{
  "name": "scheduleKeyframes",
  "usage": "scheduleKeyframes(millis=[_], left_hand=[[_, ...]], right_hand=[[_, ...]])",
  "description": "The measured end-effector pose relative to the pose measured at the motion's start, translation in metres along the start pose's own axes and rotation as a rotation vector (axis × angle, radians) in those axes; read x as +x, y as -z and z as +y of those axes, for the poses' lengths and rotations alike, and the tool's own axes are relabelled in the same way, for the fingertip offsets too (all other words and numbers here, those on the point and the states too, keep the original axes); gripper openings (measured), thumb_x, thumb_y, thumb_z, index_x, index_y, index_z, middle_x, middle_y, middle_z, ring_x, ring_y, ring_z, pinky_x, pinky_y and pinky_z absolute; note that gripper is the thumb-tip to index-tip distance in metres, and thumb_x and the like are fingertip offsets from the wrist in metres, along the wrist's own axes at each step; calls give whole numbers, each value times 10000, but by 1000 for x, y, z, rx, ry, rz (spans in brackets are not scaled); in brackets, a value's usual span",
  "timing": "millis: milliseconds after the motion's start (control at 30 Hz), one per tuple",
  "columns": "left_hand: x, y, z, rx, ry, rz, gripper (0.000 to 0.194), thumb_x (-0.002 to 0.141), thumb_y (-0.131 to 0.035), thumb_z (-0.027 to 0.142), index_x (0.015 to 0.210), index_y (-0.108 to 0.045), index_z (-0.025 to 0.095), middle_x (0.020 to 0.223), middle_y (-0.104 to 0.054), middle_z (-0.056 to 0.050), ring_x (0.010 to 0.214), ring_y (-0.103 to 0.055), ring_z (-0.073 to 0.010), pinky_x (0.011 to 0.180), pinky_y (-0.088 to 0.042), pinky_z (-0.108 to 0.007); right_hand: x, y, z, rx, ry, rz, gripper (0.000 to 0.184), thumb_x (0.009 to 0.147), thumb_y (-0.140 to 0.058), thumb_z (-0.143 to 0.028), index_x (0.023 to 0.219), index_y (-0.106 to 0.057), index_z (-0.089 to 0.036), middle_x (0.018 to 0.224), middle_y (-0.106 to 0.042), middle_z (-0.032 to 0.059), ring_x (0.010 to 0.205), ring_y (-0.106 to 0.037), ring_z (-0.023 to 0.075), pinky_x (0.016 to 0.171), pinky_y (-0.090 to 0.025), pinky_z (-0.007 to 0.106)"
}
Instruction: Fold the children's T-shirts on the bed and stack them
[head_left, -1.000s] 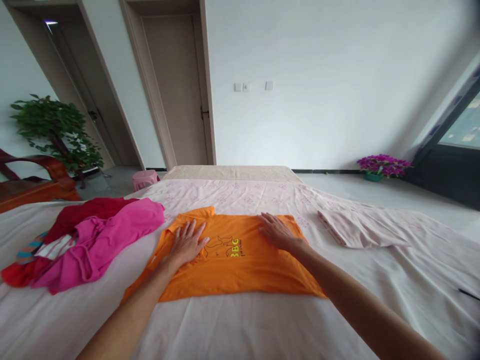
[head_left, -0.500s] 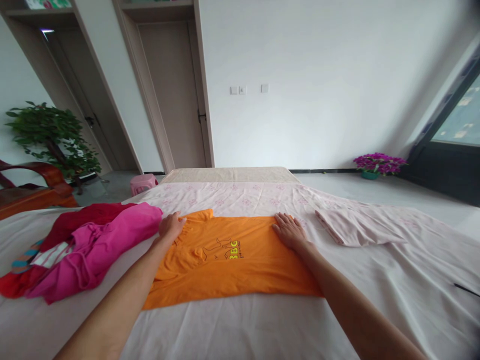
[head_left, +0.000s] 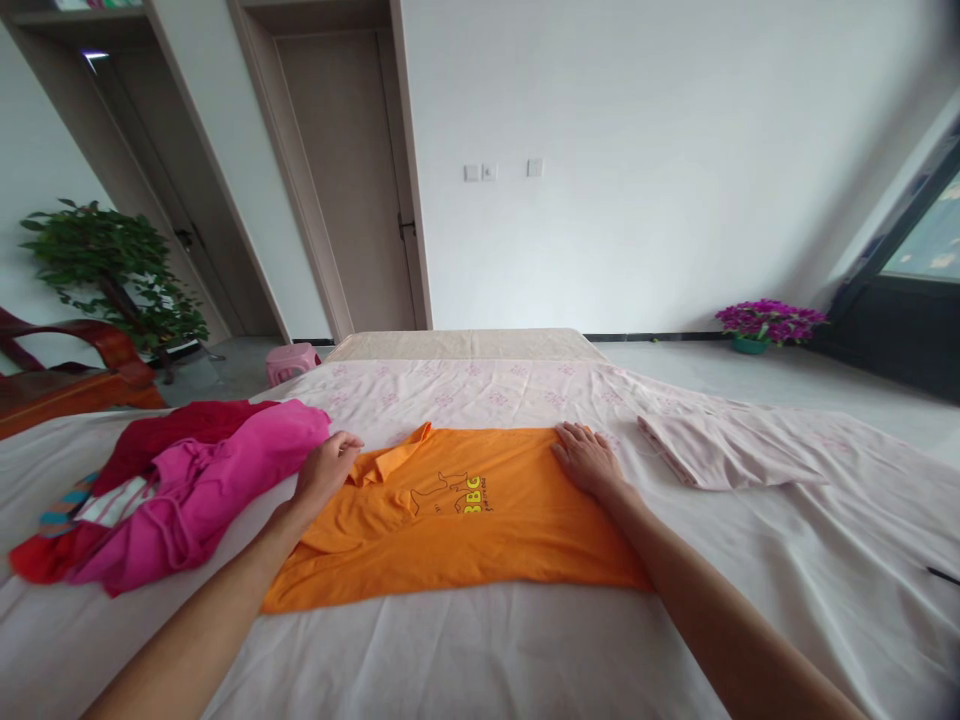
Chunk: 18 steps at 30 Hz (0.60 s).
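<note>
An orange T-shirt (head_left: 510, 535) lies spread sideways on the bed, with a yellow-lettered print on its front. Its neck end has a few folds, and one sleeve points away from me. My left hand (head_left: 327, 470) is beside that neck end, its fingers loosely bent and no fabric visible between them. Flat on the shirt's far right corner rests my right hand (head_left: 589, 458), fingers stretched out. To the left of my left hand is a loose heap of clothes, with a bright pink garment (head_left: 225, 485) on top and a dark red garment (head_left: 161, 440) behind it.
A pale patterned sheet (head_left: 480, 660) covers the bed. A folded pale pink cloth (head_left: 720, 455) lies to the right. Beyond the bed are a pink stool (head_left: 292, 362), a wooden chair (head_left: 97, 365), a green plant (head_left: 97, 250) and purple flowers (head_left: 769, 320).
My left hand has come off the shirt's neck edge slightly to the left, and the shirt's near left corner reaches further left. My right hand stays on the shirt.
</note>
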<state>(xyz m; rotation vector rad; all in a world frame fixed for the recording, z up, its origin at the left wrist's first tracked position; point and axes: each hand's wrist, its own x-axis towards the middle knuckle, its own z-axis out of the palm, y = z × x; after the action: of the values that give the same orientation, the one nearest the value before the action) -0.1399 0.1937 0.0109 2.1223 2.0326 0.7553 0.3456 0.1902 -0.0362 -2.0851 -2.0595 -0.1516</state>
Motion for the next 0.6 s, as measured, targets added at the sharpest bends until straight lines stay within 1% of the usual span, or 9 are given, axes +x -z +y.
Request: scheduleKeyframes(millis=[67, 133, 200, 267, 333, 367, 433, 500, 600], left_hand=[[2, -1, 20, 78, 6, -44, 369, 838, -515, 393, 1145, -645, 236, 1060, -723, -63, 939, -665, -222, 736, -470, -278], [1, -7, 43, 206, -78, -93, 474, 780, -600, 467, 1196, -640, 244, 1103, -703, -97, 1010, -640, -267, 810, -455, -322], [-4, -18, 63, 320, -173, -85, 468, 735, -657, 442, 1158, -665, 242, 1089, -691, -117, 1014, -621, -291, 860, -433, -366], [-9, -26, 73, 372, -218, -50, 336, 754, -643, 341, 1070, -694, 242, 1040, -691, -110, 976, -617, -278, 864, -419, -378], [-11, -28, 72, 375, -241, -23, 214, 797, -574, 236, 967, -703, 246, 988, -697, -91, 944, -613, -252, 855, -412, -367], [-11, -25, 69, 370, -243, -15, 202, 815, -540, 204, 934, -697, 248, 970, -700, -80, 936, -610, -244, 849, -410, -360], [-10, -15, 60, 361, -236, 15, 209, 846, -490, 188, 930, -673, 247, 974, -704, -65, 942, -602, -236, 842, -410, -347], [-9, -1, 51, 340, -225, 67, 208, 860, -464, 192, 955, -641, 245, 994, -706, -51, 946, -597, -232, 817, -414, -331], [-10, 15, 41, 306, -195, 102, 190, 853, -446, 184, 937, -604, 249, 960, -706, -30, 917, -604, -223, 727, -414, -305]], right_hand=[[-1, 2, 0, 5, 4, 10, 508, 989, -309, -452, 1425, -451, -234, 1511, -422, 73, 1397, -327, 248, 1142, -202, 440], [-2, 3, 0, 6, 8, 9, 507, 990, -306, -451, 1424, -453, -234, 1503, -432, 75, 1395, -330, 247, 1144, -198, 440], [-4, 5, 0, 7, 16, 7, 504, 992, -302, -445, 1423, -455, -234, 1501, -435, 76, 1394, -332, 244, 1149, -192, 441], [-5, 7, -1, 9, 21, 7, 499, 994, -296, -437, 1419, -459, -232, 1501, -434, 76, 1391, -338, 241, 1151, -192, 440], [-6, 10, -1, 12, 21, 1, 495, 995, -293, -429, 1417, -461, -232, 1504, -431, 75, 1390, -340, 241, 1149, -196, 439], [-7, 12, -1, 14, 22, -5, 492, 995, -294, -424, 1415, -463, -233, 1503, -431, 75, 1388, -342, 241, 1147, -201, 437], [-6, 15, 1, 28, 35, -19, 481, 996, -290, -410, 1401, -481, -236, 1491, -447, 71, 1376, -359, 238, 1136, -221, 423], [-2, 19, 4, 50, 48, -41, 464, 998, -280, -389, 1379, -506, -252, 1460, -484, 63, 1329, -415, 235, 1104, -265, 411], [9, 26, 9, 45, 2, -76, 453, 978, -332, -355, 1384, -509, -263, 1395, -541, 82, 1255, -477, 253, 1027, -336, 409]])
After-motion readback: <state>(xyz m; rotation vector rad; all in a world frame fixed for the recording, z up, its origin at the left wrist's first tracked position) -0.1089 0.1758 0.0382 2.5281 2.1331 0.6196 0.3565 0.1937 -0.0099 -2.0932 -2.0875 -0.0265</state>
